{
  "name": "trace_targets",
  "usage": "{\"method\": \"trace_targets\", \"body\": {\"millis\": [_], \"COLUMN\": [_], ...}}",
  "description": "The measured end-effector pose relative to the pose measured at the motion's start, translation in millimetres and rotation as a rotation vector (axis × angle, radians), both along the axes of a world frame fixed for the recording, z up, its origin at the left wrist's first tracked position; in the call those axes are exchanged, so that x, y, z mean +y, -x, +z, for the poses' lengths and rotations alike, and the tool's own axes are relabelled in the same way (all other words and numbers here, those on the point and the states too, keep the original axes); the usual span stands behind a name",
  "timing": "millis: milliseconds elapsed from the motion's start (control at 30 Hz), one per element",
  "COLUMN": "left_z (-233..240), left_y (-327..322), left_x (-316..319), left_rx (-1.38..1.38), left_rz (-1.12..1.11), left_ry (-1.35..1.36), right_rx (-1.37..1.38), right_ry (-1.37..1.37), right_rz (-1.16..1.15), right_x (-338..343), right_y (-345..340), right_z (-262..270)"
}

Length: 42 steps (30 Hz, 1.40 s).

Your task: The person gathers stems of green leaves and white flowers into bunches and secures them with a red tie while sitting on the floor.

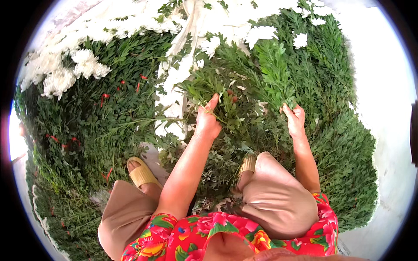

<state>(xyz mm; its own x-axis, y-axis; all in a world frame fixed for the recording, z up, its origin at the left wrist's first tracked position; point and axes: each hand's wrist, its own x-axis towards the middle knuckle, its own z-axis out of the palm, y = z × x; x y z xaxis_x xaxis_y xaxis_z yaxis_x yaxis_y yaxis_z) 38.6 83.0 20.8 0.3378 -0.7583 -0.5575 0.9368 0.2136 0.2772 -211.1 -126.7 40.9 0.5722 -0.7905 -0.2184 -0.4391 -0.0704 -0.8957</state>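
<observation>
My left hand [207, 119] is closed around leafy green chrysanthemum stems [205, 85], with a thin stem crossing over the thumb side. White blooms [176, 76] lie just beyond that hand, and I cannot tell which stems they belong to. To the right, my right hand [294, 120] pinches the lower part of a bright green leafy chrysanthemum stem [273, 70], which points away from me. A white chrysanthemum bloom [261, 35] shows near its far end. Loose leaves and cut foliage [228, 146] lie beneath and between both hands.
Piled chrysanthemums with red ties [104, 98] spread along the left, their white heads [58, 81] facing outward. Another green pile [339, 137] lies at the right. White cloth or sheeting [173, 120] runs between them. My sandalled feet [142, 173] stand close to the foliage.
</observation>
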Motion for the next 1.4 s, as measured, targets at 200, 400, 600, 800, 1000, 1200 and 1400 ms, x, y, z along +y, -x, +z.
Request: {"method": "trace_targets", "body": {"millis": [200, 400, 600, 800, 1000, 1200, 1400], "left_z": [12, 15, 5, 27, 23, 42, 49], "left_y": [6, 11, 19, 28, 31, 35, 39], "left_x": [5, 13, 17, 17, 8, 8, 10], "left_rx": [-0.022, 0.078, 0.066, -0.088, -0.116, -0.236, -0.433], "left_rz": [0.041, 0.028, -0.054, -0.05, 0.029, -0.018, -0.115], "left_ry": [0.102, 0.206, 0.095, -0.051, 0.237, 0.183, 0.116], "right_rx": [-0.126, -0.139, -0.186, -0.183, -0.362, -0.169, -0.158], "right_ry": [-0.071, -0.157, -0.255, 0.026, -0.218, 0.221, 0.088], "right_rz": [-0.037, 0.106, 0.08, -0.067, -0.155, 0.067, 0.093], "right_x": [49, 92, 108, 109, 107, 116, 121], "right_y": [-12, -10, -4, -36, -42, -47, -32], "right_z": [25, 28, 27, 55, 60, 50, 43]}}
